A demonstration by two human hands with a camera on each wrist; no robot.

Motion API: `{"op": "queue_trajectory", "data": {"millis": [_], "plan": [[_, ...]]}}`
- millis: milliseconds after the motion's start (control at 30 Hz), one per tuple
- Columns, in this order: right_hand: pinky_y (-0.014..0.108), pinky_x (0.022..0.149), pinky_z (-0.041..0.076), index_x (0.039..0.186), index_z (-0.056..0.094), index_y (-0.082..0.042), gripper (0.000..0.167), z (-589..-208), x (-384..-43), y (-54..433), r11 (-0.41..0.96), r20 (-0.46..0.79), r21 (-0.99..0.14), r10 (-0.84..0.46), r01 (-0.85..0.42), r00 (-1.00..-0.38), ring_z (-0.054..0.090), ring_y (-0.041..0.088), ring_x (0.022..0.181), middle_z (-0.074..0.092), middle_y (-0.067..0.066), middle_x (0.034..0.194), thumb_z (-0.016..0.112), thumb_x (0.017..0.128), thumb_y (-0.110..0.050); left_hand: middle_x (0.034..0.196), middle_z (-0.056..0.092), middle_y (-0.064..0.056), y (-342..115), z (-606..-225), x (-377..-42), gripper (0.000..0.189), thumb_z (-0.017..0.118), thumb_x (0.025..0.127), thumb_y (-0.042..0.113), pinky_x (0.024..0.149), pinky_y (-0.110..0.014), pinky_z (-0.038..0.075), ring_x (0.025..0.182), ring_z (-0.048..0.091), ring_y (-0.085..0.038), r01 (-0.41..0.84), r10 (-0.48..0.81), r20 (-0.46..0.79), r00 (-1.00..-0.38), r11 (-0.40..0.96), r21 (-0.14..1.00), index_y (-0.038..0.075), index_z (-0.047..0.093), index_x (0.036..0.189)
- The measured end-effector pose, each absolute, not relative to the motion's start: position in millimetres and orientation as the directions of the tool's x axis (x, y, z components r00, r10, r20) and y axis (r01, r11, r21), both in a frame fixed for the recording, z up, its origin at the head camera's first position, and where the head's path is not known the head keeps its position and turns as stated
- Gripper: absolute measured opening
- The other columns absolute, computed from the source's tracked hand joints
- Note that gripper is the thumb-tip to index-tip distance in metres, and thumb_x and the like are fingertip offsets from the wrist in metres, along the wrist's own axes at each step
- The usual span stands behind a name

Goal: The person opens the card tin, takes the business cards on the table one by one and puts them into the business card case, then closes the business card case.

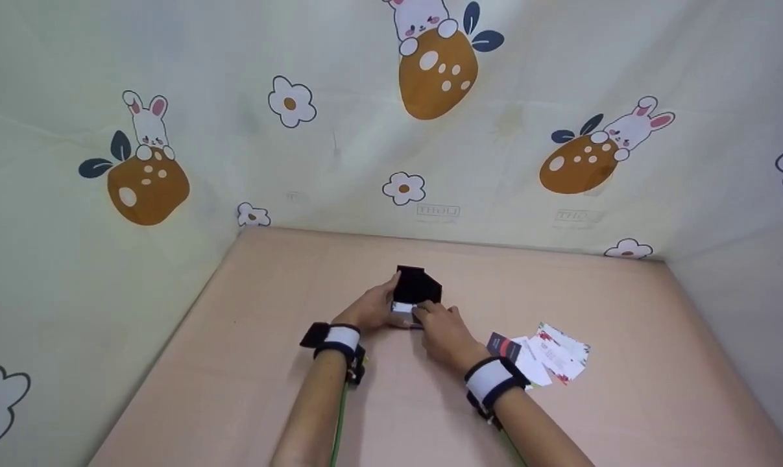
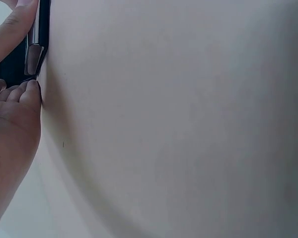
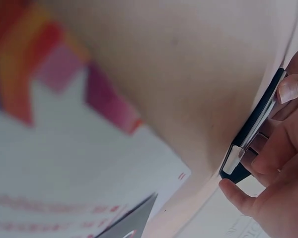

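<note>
A black business card holder point(image 1: 420, 285) stands with its lid raised near the middle of the table, a white card point(image 1: 403, 307) showing in its metal tray. My left hand point(image 1: 370, 307) grips the holder's left side, its thumb point(image 2: 12, 37) along the tray in the left wrist view. From the right, my right hand point(image 1: 448, 337) reaches over the tray, fingers bent onto its right part and the card. The right wrist view shows the holder point(image 3: 258, 116) edge-on, with the right little finger close by the lid's corner. The right fingertips' contact is partly hidden.
Several loose cards point(image 1: 560, 350) lie fanned out to the right of the right wrist, one of them dark with a red mark point(image 1: 505, 347). Both wrists wear strapped bands with green cables. A patterned curtain point(image 1: 339, 162) borders the pink table point(image 1: 268, 279) at the back and sides.
</note>
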State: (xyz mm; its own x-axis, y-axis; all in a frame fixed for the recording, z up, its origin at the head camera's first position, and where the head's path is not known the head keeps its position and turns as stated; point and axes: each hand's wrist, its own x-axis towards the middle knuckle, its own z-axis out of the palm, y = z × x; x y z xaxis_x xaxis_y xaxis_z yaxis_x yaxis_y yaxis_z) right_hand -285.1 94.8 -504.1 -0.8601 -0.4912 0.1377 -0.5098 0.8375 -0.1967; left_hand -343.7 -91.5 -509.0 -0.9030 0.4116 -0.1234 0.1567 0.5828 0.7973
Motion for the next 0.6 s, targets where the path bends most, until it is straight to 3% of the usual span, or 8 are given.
{"op": "queue_trajectory", "data": {"millis": [233, 333, 467, 600], "plan": [[0.056, 0.096, 0.05, 0.133, 0.06, 0.003, 0.047, -501.0, -281.3, 99.1, 0.818, 0.151, -0.206, -0.515, -0.537, -0.844, 0.06, 0.036, 0.124, 0.061, 0.019, 0.134, 0.061, 0.086, 0.0, 0.166, 0.025, -0.009, -91.5, -508.4, -344.3, 0.113, 0.085, 0.079, 0.013, 0.128, -0.041, 0.02, 0.155, 0.022, -0.025, 0.144, 0.422, -0.128, -0.898, 0.556, 0.818, 0.016, 0.009, 0.162], [0.06, 0.102, 0.047, 0.139, 0.055, 0.003, 0.048, -498.9, -279.3, 101.3, 0.809, 0.129, -0.271, -0.507, -0.522, -0.853, 0.056, 0.038, 0.13, 0.057, 0.021, 0.141, 0.056, 0.092, -0.002, 0.166, 0.025, -0.007, -91.1, -507.8, -344.4, 0.112, 0.084, 0.079, 0.014, 0.128, -0.041, 0.019, 0.155, 0.021, -0.026, 0.138, 0.413, -0.139, -0.9, 0.573, 0.808, 0.019, 0.009, 0.162], [0.06, 0.111, 0.039, 0.145, 0.049, 0.002, 0.049, -493.4, -276.5, 105.4, 0.8, 0.11, -0.388, -0.453, -0.458, -0.885, 0.046, 0.041, 0.139, 0.048, 0.023, 0.149, 0.055, 0.1, -0.016, 0.166, 0.026, -0.007, -90.1, -508.5, -343.9, 0.112, 0.085, 0.079, 0.015, 0.128, -0.043, 0.019, 0.155, 0.022, -0.027, 0.148, 0.406, -0.138, -0.903, 0.597, 0.789, 0.02, 0.011, 0.163], [0.056, 0.112, 0.037, 0.146, 0.048, -0.002, 0.059, -485.8, -272.0, 115.5, 0.804, 0.14, -0.407, -0.415, -0.434, -0.899, 0.043, 0.04, 0.141, 0.046, 0.023, 0.151, 0.064, 0.098, -0.03, 0.166, 0.027, -0.01, -90.5, -507.8, -343.5, 0.112, 0.085, 0.079, 0.017, 0.128, -0.044, 0.019, 0.154, 0.023, -0.028, 0.17, 0.413, -0.124, -0.902, 0.605, 0.778, 0.018, 0.01, 0.162]]}}
